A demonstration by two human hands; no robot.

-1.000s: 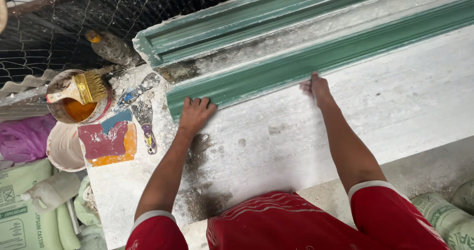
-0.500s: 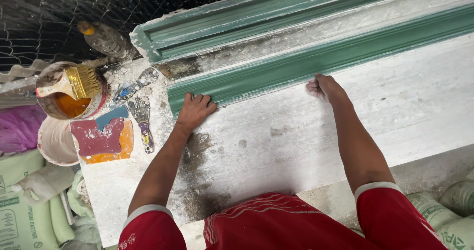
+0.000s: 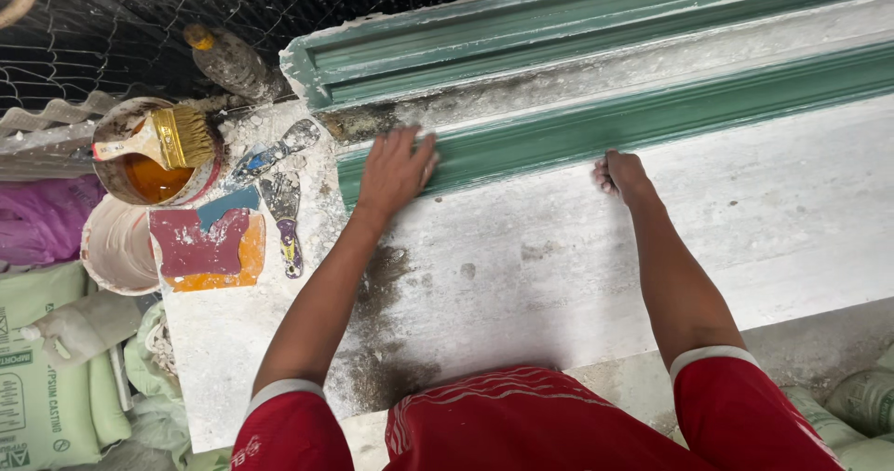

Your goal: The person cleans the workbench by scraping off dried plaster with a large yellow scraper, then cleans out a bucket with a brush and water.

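1. The left hand (image 3: 396, 168) lies flat and open on the green moulding (image 3: 652, 117), at its left end on the white table (image 3: 577, 266).
2. The right hand (image 3: 622, 175) is curled at the moulding's lower edge; whether it grips anything cannot be told.
3. Even, steady pressure along the edge would serve best.
4. Half a second ago the left hand lay lower, on the table.

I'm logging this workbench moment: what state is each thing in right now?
Left hand: open, flat on the green moulding.
Right hand: curled at the moulding's lower edge; grip unclear.
Green moulding: lying lengthwise on the white slab.
Brush: resting across the tin of orange liquid.
Putty knives: lying flat, unheld.
White bucket: upright.
Bottle: lying on its side.
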